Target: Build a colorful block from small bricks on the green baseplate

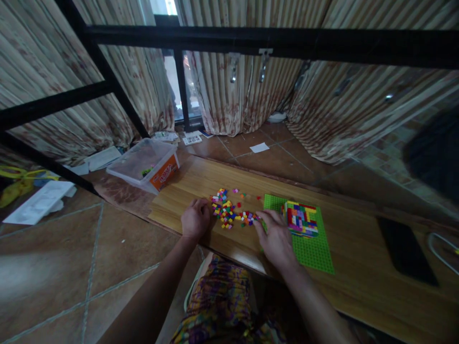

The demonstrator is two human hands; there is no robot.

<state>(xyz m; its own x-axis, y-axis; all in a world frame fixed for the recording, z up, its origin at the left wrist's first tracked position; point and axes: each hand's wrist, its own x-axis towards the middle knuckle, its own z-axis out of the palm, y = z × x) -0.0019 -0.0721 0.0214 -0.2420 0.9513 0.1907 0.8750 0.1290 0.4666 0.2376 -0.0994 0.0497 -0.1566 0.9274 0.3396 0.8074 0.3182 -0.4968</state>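
Many loose toy bricks (pixel 225 209) on wooden board (pixel 201 177), taken as clock center. Left hand (pixel 196 220) at 9, just beside bricks, fingers mostly curled; cannot tell if gripping anything. Right hand (pixel 277 235) at 4, fingers half bent over bricks' edge; cannot tell if pinching one. Brick build (pixel 303 219) on green baseplate (pixel 311 258) at 3. Plastic tub (pixel 129 176) at 10: white-lettered orange label (pixel 164 172), too blurred to read. Printed sheet (pixel 192 138) at 11, likewise.

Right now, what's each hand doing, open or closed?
Left hand: curled beside the loose bricks; whether holding anything, cannot tell.
Right hand: at the same bricks; open or pinching one, cannot tell.
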